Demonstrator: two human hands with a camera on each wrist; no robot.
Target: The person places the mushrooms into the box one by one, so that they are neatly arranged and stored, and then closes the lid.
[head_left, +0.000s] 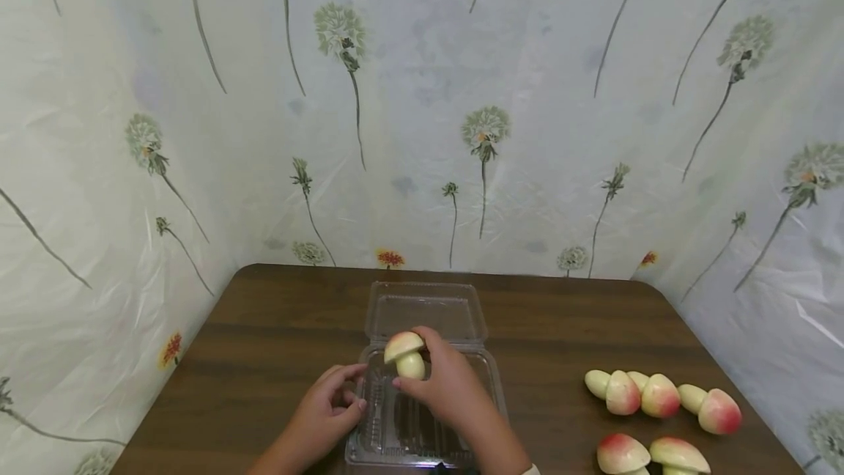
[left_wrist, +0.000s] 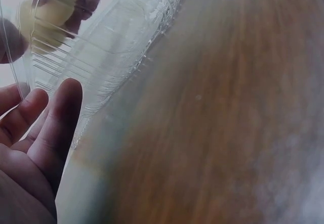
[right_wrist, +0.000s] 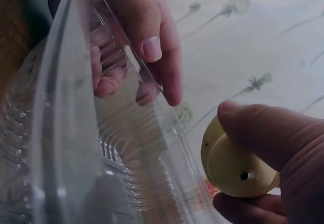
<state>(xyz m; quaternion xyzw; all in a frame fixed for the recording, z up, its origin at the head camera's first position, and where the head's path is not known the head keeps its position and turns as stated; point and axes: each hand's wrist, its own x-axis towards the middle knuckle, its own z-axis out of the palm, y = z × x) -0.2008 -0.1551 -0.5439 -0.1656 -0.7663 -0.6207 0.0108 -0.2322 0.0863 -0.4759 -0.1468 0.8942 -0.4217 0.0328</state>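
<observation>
Over the clear plastic clamshell box (head_left: 497, 387), my right hand (head_left: 455, 383) pinches a toy mushroom (head_left: 410, 365) between thumb and fingers. Its cap is cream with a red blush, its stem pale; in the right wrist view the mushroom (right_wrist: 238, 166) shows a small dark hole in its end. The box lies with its lid (head_left: 425, 306) folded back toward the far side. At the box's left rim is my left hand (head_left: 323, 409), its fingers loosely bent with the tips by the plastic wall. Through that wall, the left wrist view shows the mushroom (left_wrist: 48, 16) blurred.
Several similar mushrooms stand on the brown wooden table (head_left: 277, 328) at the right: a back row with a red-tipped mushroom (head_left: 719, 410) at its end, and a front pair including one mushroom (head_left: 679, 454). A dandelion-patterned sheet (head_left: 422, 79) hangs behind and around the table.
</observation>
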